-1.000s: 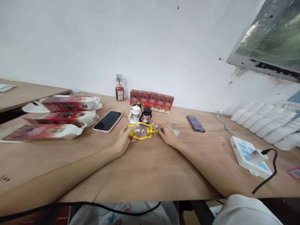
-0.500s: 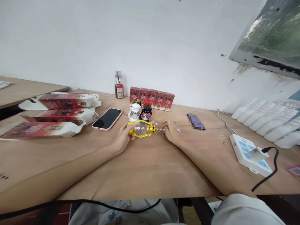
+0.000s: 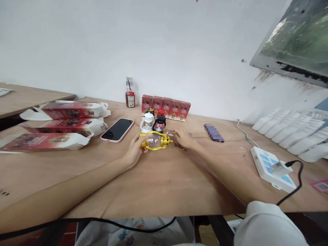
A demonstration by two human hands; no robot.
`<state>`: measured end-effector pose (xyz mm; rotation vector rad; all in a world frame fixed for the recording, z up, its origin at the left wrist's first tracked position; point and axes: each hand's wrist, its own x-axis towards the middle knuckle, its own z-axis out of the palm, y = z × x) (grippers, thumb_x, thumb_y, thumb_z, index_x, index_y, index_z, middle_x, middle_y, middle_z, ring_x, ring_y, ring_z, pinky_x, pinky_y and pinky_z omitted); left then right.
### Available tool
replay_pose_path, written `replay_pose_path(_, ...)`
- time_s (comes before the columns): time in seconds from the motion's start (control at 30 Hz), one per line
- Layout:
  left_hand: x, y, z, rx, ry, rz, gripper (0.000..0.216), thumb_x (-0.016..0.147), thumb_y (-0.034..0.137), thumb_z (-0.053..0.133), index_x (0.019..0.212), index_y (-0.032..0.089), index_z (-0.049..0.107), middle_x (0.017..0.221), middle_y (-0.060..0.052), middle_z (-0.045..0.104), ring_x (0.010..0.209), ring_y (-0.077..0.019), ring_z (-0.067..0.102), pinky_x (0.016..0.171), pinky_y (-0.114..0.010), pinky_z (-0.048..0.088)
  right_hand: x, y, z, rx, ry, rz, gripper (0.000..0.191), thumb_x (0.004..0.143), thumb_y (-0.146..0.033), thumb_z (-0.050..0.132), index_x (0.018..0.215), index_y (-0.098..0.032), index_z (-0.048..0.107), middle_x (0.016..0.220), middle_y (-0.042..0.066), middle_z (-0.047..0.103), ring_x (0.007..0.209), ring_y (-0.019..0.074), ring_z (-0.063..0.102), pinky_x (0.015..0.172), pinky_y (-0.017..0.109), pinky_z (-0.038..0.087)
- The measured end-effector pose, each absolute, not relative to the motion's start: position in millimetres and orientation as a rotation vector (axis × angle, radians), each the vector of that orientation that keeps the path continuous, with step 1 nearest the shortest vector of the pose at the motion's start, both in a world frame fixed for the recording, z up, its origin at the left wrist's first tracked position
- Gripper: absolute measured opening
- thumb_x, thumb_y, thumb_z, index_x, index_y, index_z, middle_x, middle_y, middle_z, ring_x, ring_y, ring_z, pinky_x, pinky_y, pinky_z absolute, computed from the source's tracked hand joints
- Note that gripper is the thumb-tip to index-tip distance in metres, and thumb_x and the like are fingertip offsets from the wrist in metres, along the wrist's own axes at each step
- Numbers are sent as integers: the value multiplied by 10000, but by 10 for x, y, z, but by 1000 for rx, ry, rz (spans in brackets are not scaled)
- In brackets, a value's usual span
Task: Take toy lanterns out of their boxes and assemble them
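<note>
Left hand gripped golden lantern | right hand lay just beside it (hold unclear) | white lantern stood behind it — golden one not yet upright

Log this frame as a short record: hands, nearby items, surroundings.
Left hand: holds shiny gold lantern with clear globe, sideways
Right hand: beside tiny white pieces; grip unclear
Behind gold lantern: small white lantern, small black lantern
By wall: five red printed boxes
Left side: black-screened phone with pink edge
Right side: white rectangular power strip
</note>
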<state>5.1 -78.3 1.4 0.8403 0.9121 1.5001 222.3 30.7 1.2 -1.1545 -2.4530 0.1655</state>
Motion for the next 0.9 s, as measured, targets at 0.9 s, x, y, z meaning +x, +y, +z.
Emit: replay_pose_path(0.9, -123, -754, 189, 1582, 1276, 1946, 564, 543, 305, 808, 991, 194, 485, 1025, -48, 557, 972, -203, 529, 835, -317, 408, 2075, -525, -22, -676, -1896, 127, 318, 907, -241, 441, 1222, -244, 478, 1201, 103, 558, 1108, 194, 549, 935, 401, 471)
